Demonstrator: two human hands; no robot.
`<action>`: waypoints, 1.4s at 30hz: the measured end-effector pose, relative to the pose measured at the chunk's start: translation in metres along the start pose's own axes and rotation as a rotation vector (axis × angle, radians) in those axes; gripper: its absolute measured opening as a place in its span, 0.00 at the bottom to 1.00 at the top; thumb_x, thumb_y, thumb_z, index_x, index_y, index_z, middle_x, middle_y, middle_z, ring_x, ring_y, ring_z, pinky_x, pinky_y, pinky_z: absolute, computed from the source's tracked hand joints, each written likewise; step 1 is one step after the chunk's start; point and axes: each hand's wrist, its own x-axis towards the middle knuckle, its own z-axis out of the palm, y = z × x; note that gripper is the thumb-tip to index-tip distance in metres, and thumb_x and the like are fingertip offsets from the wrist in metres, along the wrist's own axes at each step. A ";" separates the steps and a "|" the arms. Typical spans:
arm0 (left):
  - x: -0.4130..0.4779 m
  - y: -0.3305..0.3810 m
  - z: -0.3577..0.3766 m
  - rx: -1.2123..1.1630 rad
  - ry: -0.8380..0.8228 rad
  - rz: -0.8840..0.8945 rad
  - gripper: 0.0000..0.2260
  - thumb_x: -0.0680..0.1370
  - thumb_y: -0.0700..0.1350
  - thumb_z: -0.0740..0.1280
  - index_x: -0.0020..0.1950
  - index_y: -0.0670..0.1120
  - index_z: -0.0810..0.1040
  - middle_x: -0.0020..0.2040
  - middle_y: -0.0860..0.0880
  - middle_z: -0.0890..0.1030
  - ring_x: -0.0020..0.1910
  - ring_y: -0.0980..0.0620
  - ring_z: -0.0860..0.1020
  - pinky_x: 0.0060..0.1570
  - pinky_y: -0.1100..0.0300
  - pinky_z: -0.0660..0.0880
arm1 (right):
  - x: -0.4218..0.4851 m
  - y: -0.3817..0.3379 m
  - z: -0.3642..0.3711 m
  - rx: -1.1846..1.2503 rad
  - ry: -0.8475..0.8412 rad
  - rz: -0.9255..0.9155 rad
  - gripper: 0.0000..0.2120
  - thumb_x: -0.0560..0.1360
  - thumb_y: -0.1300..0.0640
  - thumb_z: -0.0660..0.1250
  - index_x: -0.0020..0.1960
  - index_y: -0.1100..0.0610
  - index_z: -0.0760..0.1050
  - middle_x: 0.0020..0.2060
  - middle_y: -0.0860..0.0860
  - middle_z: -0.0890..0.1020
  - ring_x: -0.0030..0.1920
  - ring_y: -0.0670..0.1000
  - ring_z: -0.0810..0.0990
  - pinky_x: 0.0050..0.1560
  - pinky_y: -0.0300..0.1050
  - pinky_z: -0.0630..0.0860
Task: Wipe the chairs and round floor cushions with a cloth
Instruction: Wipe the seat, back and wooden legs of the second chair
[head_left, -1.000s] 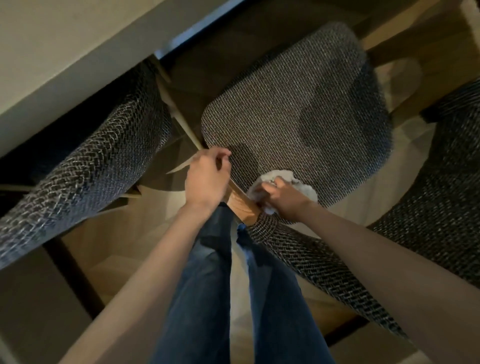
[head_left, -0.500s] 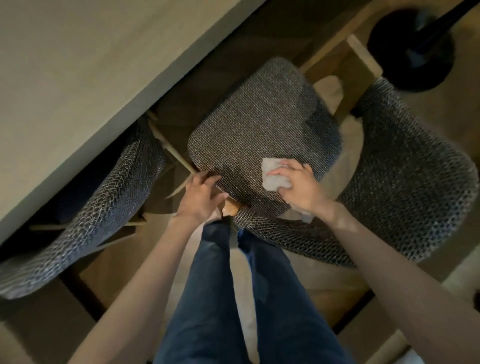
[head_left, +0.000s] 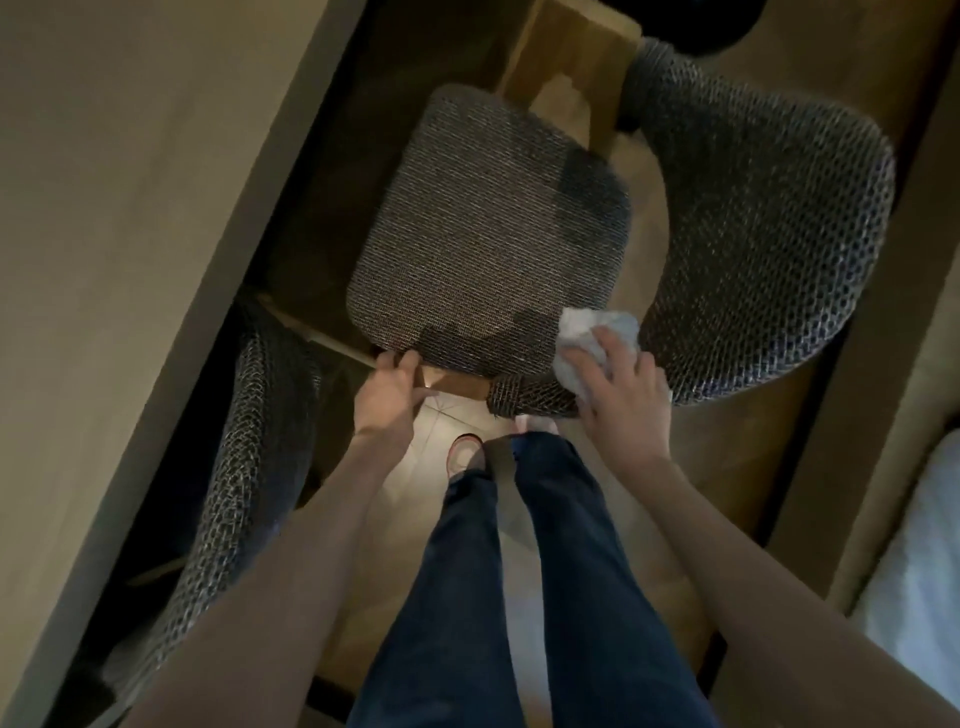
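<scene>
Right hand (head_left: 618, 387) lies flat on the white cloth (head_left: 587, 332), fingers spread. It presses the cloth onto the lower right corner of the chair (head_left: 488, 223) seat, centre frame, where the seat meets the curved backrest (head_left: 769, 218). Left hand (head_left: 387, 397) curls round the wooden frame (head_left: 457, 385) at the seat's lower left corner, apparently steadying it. The seat's long axis runs from lower centre toward upper centre, leaning slightly right. Most of the seat lies up and left of the cloth; the backrest lies up and right. Judgement: the right hand is nearer both, and a stroke along that axis suits the seat. A second chair (head_left: 249, 441) sits lower left, partly under the bench (head_left: 104, 208).
</scene>
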 end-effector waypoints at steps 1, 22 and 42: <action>-0.001 0.001 0.001 0.006 0.010 0.014 0.17 0.79 0.47 0.64 0.65 0.43 0.69 0.66 0.40 0.70 0.58 0.41 0.75 0.55 0.50 0.73 | 0.001 0.005 0.001 -0.034 0.028 -0.011 0.25 0.67 0.64 0.71 0.63 0.50 0.76 0.64 0.56 0.75 0.49 0.62 0.77 0.45 0.54 0.75; -0.109 0.213 0.118 0.053 -0.033 0.102 0.11 0.82 0.41 0.59 0.64 0.47 0.70 0.55 0.44 0.78 0.54 0.45 0.77 0.51 0.54 0.73 | -0.018 0.213 -0.039 -0.014 -0.061 0.095 0.24 0.76 0.64 0.62 0.69 0.48 0.69 0.71 0.55 0.64 0.60 0.63 0.68 0.61 0.57 0.65; -0.096 0.291 0.141 -0.438 -0.540 0.565 0.19 0.81 0.41 0.61 0.72 0.39 0.67 0.66 0.38 0.75 0.56 0.40 0.80 0.57 0.52 0.77 | -0.106 0.226 -0.037 0.414 0.110 0.495 0.23 0.75 0.65 0.63 0.69 0.50 0.70 0.71 0.54 0.64 0.61 0.66 0.65 0.57 0.62 0.69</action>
